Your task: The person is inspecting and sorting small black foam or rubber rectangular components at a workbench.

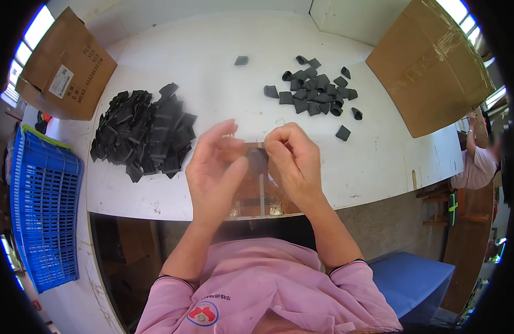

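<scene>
A small piece of black fabric (257, 160) is between my hands, over a brown board (245, 192) with a pale strip down its middle at the table's front edge. My right hand (296, 164) is closed in a pinch at the fabric's right side. My left hand (214, 170), slightly blurred, is raised on the other side with its fingers apart and nothing seen in it. To the left lies a large heap of flat black fabric pieces (142, 131). Beyond my right hand, several small folded black pieces (315, 92) are scattered, some curled into loops.
Cardboard boxes stand at the far left (73, 67) and far right (429, 67) of the white table (212, 89). A blue plastic basket (45, 206) is at the left edge. A blue stool-like object (407, 278) is low at right. Another person (477, 164) sits farther right.
</scene>
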### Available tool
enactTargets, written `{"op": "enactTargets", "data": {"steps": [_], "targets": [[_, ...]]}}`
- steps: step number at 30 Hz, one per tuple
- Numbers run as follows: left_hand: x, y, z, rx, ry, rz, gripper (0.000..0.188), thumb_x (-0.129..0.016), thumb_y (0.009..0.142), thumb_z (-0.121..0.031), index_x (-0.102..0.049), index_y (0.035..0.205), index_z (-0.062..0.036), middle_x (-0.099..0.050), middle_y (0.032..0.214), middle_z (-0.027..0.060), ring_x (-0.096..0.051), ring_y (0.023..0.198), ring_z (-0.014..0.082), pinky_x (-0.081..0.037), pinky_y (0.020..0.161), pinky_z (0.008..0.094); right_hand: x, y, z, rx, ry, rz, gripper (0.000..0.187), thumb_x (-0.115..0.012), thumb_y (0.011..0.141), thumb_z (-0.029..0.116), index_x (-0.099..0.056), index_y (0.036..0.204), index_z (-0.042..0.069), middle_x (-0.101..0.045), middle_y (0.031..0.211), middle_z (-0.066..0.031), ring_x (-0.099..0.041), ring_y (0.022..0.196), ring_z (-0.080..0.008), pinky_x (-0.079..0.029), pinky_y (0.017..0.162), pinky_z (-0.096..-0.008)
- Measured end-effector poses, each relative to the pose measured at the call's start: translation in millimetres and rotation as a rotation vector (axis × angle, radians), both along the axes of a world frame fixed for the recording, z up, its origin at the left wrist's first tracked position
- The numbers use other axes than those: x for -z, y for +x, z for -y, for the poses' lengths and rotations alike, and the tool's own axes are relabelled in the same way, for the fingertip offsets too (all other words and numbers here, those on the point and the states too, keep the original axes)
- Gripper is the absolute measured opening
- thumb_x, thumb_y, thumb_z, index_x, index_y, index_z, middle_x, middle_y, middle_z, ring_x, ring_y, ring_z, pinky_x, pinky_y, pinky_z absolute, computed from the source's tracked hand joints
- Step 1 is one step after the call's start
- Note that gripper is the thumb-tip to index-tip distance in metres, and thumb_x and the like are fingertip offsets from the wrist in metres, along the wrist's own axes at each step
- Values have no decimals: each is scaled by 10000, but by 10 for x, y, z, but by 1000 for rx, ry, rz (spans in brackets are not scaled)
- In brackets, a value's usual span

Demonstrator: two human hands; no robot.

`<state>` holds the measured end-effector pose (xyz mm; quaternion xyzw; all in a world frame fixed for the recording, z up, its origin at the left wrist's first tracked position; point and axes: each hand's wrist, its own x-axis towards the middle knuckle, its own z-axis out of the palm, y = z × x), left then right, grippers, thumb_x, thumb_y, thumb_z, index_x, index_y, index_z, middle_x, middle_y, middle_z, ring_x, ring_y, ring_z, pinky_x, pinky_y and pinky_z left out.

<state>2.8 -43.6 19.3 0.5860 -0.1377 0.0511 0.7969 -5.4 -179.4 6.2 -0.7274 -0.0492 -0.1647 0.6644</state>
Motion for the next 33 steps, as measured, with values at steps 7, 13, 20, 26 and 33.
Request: {"op": "enactTargets", "data": {"steps": [7, 13, 20, 26, 33], "targets": [[17, 50, -41, 25, 220, 316, 170, -533, 750, 68, -552, 915, 32, -561, 899, 70, -531, 770, 109, -428, 709, 220, -153, -175, -85, 120, -476, 408, 364, -728, 621, 153, -548, 911, 27, -521, 818, -82, -507, 694, -224, -435, 528, -298], [-17, -89, 31, 7, -475, -227, 85, -527, 838, -87, -528, 831, -2, -525, 840, 82, -483, 779, 136, -386, 749, 263, -243, -106, -143, 210, -565, 474, 225, -691, 615, 44, -577, 807, 22, -515, 688, -56, -503, 634, -215, -420, 498, -296], [109, -152, -41, 27, -299, -157, 78, -533, 839, -87, -522, 829, -10, -514, 831, 63, -465, 756, 121, -377, 716, 248, -32, -120, -135, 131, -375, 416, 145, -662, 647, 4, -587, 771, 6, -529, 666, -64, -493, 585, -200, -398, 514, -295], [92, -60, -22, 45, -392, -138, 68, -536, 837, -91, -519, 826, -26, -499, 816, 57, -443, 756, 128, -365, 725, 250, -178, -153, -118, 70, -231, 248, 138, -664, 660, 17, -592, 777, 12, -538, 651, -67, -506, 580, -204, -406, 505, -293], [169, -68, -43, 96, -390, -173, 76, -538, 839, -104, -514, 825, -33, -498, 816, 55, -441, 763, 135, -361, 735, 260, -125, -82, -67, 65, -446, 372, 116, -659, 663, 17, -572, 739, 13, -524, 654, -68, -506, 597, -209, -403, 496, -300]]}}
